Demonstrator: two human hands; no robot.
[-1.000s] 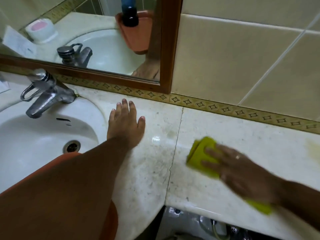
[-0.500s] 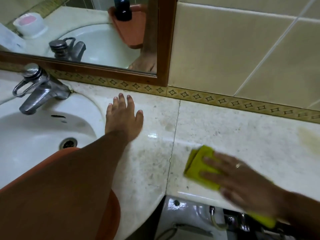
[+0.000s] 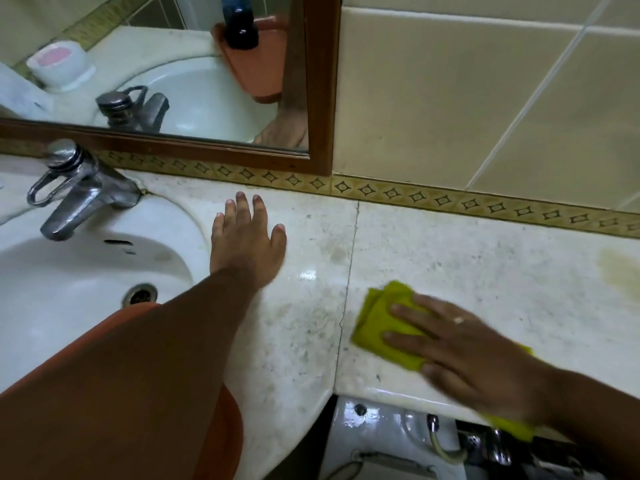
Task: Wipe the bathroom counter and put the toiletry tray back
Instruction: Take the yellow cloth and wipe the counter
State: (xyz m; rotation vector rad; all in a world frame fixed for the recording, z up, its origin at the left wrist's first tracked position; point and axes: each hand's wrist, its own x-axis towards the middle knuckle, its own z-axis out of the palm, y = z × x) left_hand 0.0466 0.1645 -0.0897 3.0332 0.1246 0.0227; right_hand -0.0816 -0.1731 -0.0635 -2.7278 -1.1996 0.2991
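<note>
Wiping underway: right hand (image 3: 474, 351) pressed flat on folded yellow-green cloth (image 3: 381, 327) at 4 o'clock on speckled marble tabletop (image 3: 467, 265), left hand (image 3: 246, 247) open, bracing, clenching nothing; brownish stain (image 3: 620, 271) at 3 o'clock remains, orange plastic tray (image 3: 228, 441) under left forearm at 7 o'clock, not yet returned.

Faucet (image 3: 74, 194), sink (image 3: 62, 282), mirror (image 3: 166, 74)
</note>
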